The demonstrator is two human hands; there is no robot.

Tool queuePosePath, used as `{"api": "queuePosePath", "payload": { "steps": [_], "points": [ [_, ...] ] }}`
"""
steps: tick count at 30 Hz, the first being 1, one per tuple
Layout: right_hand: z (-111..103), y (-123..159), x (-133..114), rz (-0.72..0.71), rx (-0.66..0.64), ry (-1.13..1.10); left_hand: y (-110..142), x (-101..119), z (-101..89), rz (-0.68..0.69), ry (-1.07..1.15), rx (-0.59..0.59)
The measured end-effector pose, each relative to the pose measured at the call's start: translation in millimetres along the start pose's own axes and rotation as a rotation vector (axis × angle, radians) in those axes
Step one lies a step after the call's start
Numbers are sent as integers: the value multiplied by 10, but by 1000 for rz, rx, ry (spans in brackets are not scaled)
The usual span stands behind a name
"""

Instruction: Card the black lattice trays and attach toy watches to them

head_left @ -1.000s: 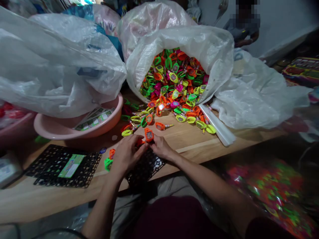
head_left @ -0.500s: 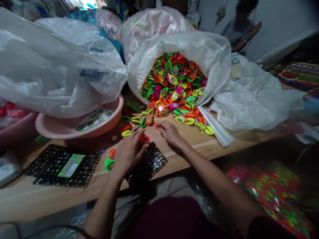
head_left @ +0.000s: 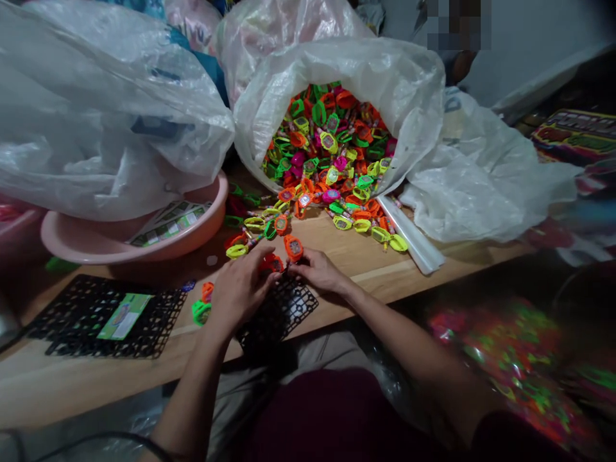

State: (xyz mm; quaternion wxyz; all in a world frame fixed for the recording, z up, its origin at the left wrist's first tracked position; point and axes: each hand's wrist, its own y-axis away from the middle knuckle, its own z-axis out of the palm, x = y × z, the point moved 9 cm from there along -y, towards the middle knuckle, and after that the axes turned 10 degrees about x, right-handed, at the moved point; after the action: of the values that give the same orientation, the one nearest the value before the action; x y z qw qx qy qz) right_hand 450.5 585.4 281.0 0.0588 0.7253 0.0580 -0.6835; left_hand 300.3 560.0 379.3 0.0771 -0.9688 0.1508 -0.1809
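Observation:
My right hand [head_left: 317,271] pinches an orange toy watch [head_left: 292,248] in its fingertips, its face turned up. Close beside it, my left hand [head_left: 240,282] curls around another orange toy watch [head_left: 273,263], partly hidden by the fingers. Both hands are over the far edge of a black plastic grid [head_left: 291,308], with a pale patch showing on it. A green toy watch [head_left: 201,313] and a small orange piece [head_left: 207,292] lie left of my left hand. Beyond my hands, a white sack [head_left: 404,83] lies open, with many toy watches [head_left: 330,141] spilling onto the wooden table [head_left: 380,273].
Left are black grids [head_left: 158,321] with a green printed card [head_left: 124,316], and a pink basin [head_left: 96,247] holding printed sheets [head_left: 173,224]. A clear plastic roll [head_left: 414,240] lies right. Below right is a heap of colourful items [head_left: 514,359]. A person [head_left: 457,64] is behind.
My right hand has drawn back towards my left hand, raising an orange toy watch into view. My left hand stays over the grid. The whole view has shifted slightly.

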Motion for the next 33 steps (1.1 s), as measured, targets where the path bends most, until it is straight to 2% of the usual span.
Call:
{"api": "queuePosePath", "payload": {
  "steps": [2, 7, 10, 13, 16, 19, 21, 22, 25, 27, 29, 33],
  "points": [
    [78, 34, -10, -18, -14, 8, 11, -4, 12, 14, -4, 13],
    [79, 133, -148, -264, 22, 324, 42, -11, 27, 37, -7, 42],
    [127, 177, -116, -347, 23, 407, 29, 35, 26, 63, -16, 26],
    [258, 217, -81, -430, -33, 464, -16, 83, 41, 91, -46, -21],
    [313, 217, -107, -424, -70, 517, -47, 100, 73, 120, -62, -44],
    [260, 135, -231, -370, -182, 573, -44, 86, 58, 152, -90, 52],
    [66, -5, -375, -351, -209, 610, -26, 42, 38, 144, -113, 134],
    [-107, -106, -463, -353, -161, 646, -17, 13, 29, 133, -122, 168],
    [-805, -404, -641, -312, 165, 886, -10, -29, 22, 130, -120, 202],
    [-1141, -493, -595, -216, 292, 1068, -22, 0, 41, 163, -95, 167],
    [-1245, -501, -470, -154, 275, 1143, -42, 30, 56, 171, -83, 125],
    [-1107, -442, -370, -227, 173, 1039, -81, 35, 42, 104, -106, 92]
  ]
}}
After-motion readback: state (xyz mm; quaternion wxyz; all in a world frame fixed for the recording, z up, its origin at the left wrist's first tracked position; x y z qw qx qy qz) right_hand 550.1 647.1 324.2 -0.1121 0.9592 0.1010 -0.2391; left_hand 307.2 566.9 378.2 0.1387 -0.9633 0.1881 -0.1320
